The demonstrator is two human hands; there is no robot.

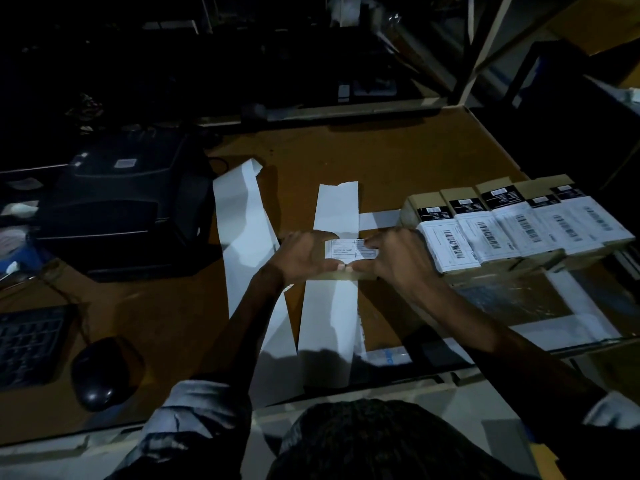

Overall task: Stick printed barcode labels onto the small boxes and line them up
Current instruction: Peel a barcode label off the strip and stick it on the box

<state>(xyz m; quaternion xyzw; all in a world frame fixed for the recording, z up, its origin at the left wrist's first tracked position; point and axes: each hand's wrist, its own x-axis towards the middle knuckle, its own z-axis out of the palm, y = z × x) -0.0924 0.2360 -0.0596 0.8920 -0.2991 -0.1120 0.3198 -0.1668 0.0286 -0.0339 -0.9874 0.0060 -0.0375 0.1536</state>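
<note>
My left hand [303, 254] and my right hand [398, 258] hold a small box between them at the table's middle, thumbs meeting along its near edge. A white printed label [349, 250] lies on the box's top between my fingers; the box itself is mostly hidden. To the right, a row of several small brown boxes [519, 226] stands side by side, each with a white barcode label on top. My right hand is just left of the nearest box in that row.
Long white strips of label backing paper [249, 230] trail across the brown table [398, 157] and over its near edge. A black label printer [128, 202] sits at the left, with a keyboard [27, 344] and mouse [98, 372] nearer me. Clear plastic wrap [502, 299] lies below the row.
</note>
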